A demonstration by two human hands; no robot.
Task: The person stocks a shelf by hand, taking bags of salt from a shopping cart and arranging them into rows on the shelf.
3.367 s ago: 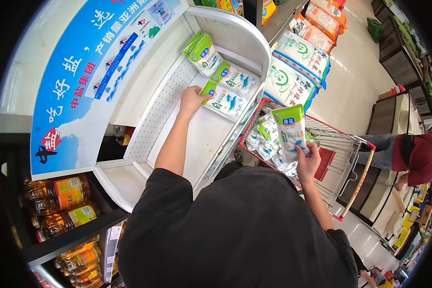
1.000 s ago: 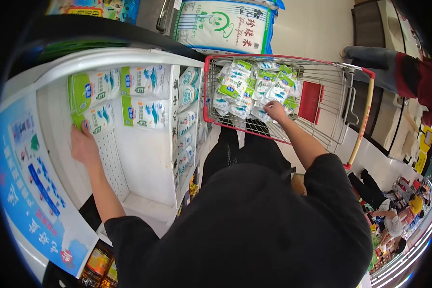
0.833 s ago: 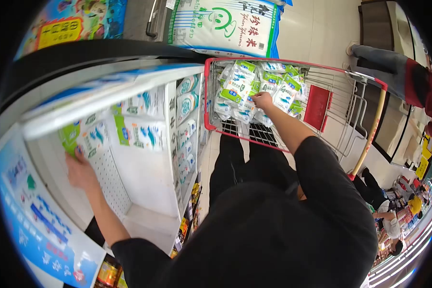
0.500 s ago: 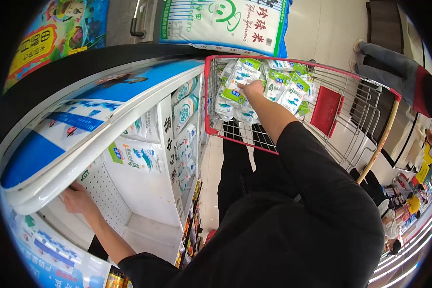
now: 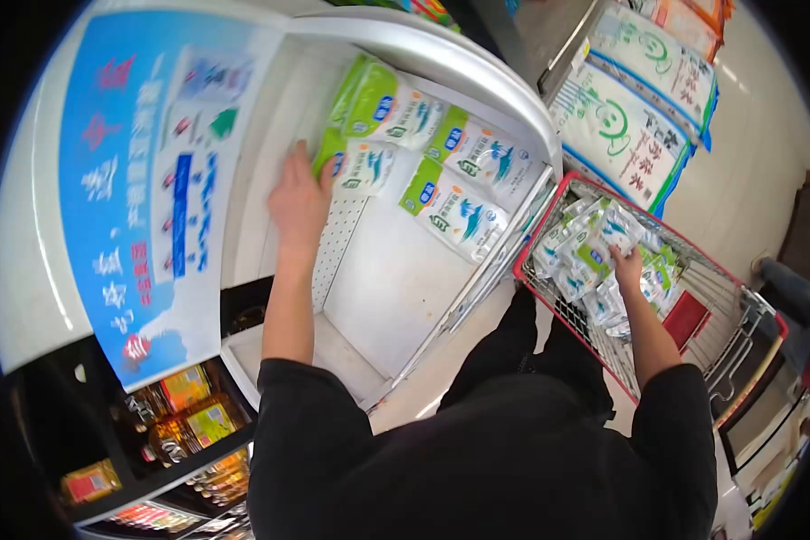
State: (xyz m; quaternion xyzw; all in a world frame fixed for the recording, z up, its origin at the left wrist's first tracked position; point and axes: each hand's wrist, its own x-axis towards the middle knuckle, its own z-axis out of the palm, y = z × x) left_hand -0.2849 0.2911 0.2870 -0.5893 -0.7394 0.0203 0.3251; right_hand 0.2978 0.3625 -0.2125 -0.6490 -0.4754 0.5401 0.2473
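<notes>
Head view: the left hand (image 5: 299, 205), loosely curled, is at a salt packet (image 5: 362, 171) on the display shelf (image 5: 391, 292), the right hand (image 5: 628, 270) over heaped packets (image 5: 574, 279) in the shopping cart (image 5: 687, 321) — neither hold clear — apparently a picking step, calling for a firm pinch.

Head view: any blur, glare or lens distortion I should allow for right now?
In the head view, lettering on the blue sign is smeared, while markings on the packets on the white shelf look clearer; the head view also has curved black corners, suggesting a fisheye-like lens, and bright glare streaks on the floor.
</notes>
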